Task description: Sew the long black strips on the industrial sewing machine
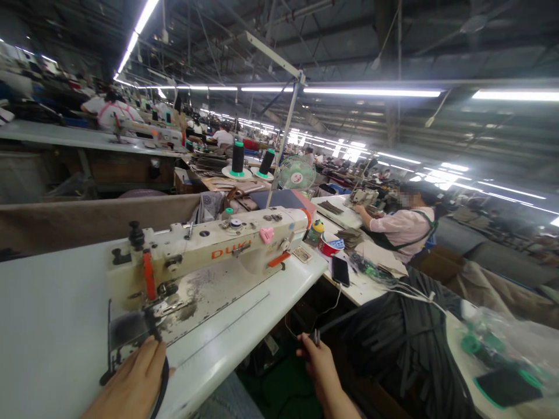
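My left hand [135, 372] rests on the bed of the sewing machine [209, 247], close to the needle area, fingers together. A narrow black strip [165, 381] curves out from under it, between fingers and thumb. Past the table's front edge, my right hand [318, 361] is closed around a small metal tool [317, 337], which looks like thread snips; most of it is hidden in the fingers. Right of that hand hangs a large bundle of black straps [402, 337], tied with white cord. One strap from it reaches toward my right hand.
A phone [340, 271] on a cable, a red tub [331, 244] and stacked pieces lie on the side table. Black thread cones [237, 159] and a green fan [297, 172] stand behind the machine. A co-worker [404, 224] sits at another machine on the right.
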{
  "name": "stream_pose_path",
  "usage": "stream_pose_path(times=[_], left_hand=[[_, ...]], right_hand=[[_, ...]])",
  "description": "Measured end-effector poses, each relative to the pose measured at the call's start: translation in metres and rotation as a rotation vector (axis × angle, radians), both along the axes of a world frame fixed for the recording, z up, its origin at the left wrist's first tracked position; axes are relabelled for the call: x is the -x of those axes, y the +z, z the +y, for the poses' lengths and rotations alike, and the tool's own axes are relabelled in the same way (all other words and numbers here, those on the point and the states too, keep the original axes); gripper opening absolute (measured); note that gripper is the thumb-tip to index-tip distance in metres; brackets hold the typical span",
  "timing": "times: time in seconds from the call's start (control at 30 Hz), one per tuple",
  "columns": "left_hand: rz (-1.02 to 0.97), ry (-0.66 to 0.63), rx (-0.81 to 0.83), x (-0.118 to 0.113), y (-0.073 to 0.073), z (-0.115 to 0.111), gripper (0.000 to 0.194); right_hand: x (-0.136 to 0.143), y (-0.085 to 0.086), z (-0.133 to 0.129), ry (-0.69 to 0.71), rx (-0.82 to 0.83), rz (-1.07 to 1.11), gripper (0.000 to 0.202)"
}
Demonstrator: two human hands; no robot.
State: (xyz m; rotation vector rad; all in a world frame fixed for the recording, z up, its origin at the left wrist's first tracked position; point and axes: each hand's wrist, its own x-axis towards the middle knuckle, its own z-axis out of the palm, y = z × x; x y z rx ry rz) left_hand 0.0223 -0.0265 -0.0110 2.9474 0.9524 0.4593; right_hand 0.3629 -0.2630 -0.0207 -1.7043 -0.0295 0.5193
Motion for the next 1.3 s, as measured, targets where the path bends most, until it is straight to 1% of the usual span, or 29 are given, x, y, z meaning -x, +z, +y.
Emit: stream_pose_path(times=[0.07, 0.17, 0.23, 0.3, 0.43, 0.53, 0.6, 0.67, 0.77, 0.83, 0.9, 0.97, 1.13, 1.2, 1.3], left_hand=[[0.006, 0.025, 0.009, -0.002, -0.001, -0.002, 0.049], [0.016, 0.054, -0.019, -0.007, -0.002, -0.006, 0.045], [0.038, 0.060, -0.035, -0.010, 0.000, -0.008, 0.046], [0.065, 0.058, -0.028, -0.012, 0.005, -0.009, 0.048], [0.114, 0.054, -0.010, -0.013, 0.017, -0.012, 0.061], [0.154, 0.085, -0.019, -0.014, 0.021, -0.014, 0.065], [0.156, 0.106, -0.047, -0.015, 0.019, -0.013, 0.067], [0.138, 0.099, -0.087, -0.016, 0.015, -0.009, 0.066], [0.078, 0.078, -0.134, -0.015, 0.007, -0.003, 0.064], [0.034, 0.075, -0.158, -0.014, 0.005, -0.001, 0.063], [0.012, 0.077, -0.178, -0.015, 0.006, -0.002, 0.061], [0.010, 0.082, -0.180, -0.017, 0.011, -0.006, 0.059], [-0.029, 0.093, -0.138, -0.023, 0.024, -0.009, 0.047], [-0.041, 0.090, -0.141, -0.023, 0.025, -0.008, 0.043], [-0.048, 0.090, -0.148, -0.022, 0.025, -0.008, 0.039]], right_hand=[[-0.004, 0.006, 0.000, 0.001, -0.002, -0.011, 0.064], [-0.012, 0.021, 0.002, 0.026, -0.007, -0.038, 0.068], [-0.013, 0.032, 0.005, 0.061, 0.001, -0.084, 0.069], [-0.008, 0.045, 0.012, 0.118, 0.041, -0.182, 0.069], [0.012, 0.065, 0.029, 0.359, 0.138, -0.439, 0.060], [0.032, 0.070, 0.038, 0.550, 0.142, -0.536, 0.052], [0.045, 0.071, 0.041, 0.686, 0.134, -0.554, 0.049], [0.058, 0.072, 0.045, 0.831, 0.133, -0.553, 0.045], [0.076, 0.075, 0.053, 1.014, 0.147, -0.567, 0.027], [0.085, 0.076, 0.058, 1.092, 0.173, -0.602, 0.017], [0.091, 0.075, 0.064, 1.135, 0.185, -0.633, 0.018], [0.093, 0.071, 0.068, 1.146, 0.168, -0.643, 0.025], [0.085, 0.048, 0.079, 1.150, 0.149, -0.616, 0.044], [0.081, 0.040, 0.084, 1.159, 0.157, -0.605, 0.051], [0.079, 0.037, 0.089, 1.157, 0.191, -0.601, 0.057]])
